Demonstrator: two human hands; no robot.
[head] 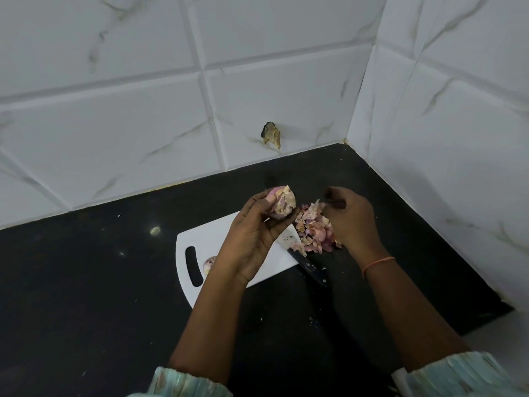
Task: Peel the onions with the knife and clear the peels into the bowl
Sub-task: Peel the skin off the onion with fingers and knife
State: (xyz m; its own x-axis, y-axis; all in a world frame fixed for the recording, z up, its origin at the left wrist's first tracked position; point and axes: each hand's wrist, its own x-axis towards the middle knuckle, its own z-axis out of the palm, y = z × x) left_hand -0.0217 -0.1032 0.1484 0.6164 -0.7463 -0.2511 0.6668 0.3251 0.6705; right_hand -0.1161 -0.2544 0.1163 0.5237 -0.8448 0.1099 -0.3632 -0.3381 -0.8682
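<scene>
While the knife (307,266) lies at the cutting board's (206,239) lower-right edge, an onion (282,204) is gripped at frame centre by the left hand (254,239), and peels (313,229) are pinched by the right hand (350,222).

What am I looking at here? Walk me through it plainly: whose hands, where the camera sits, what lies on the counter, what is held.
There is no machine: these are a person's two bare hands, filmed by one wide camera worn on the head, looking down. The left hand grips a partly peeled onion, lifted above a white cutting board on a black counter. The right hand is over a pile of onion peels, its fingers curled; whether it pinches a peel is unclear. A black-handled knife lies at the board's edge, in neither hand. Another onion peeks out on the board behind the left wrist. No bowl is in view.
</scene>
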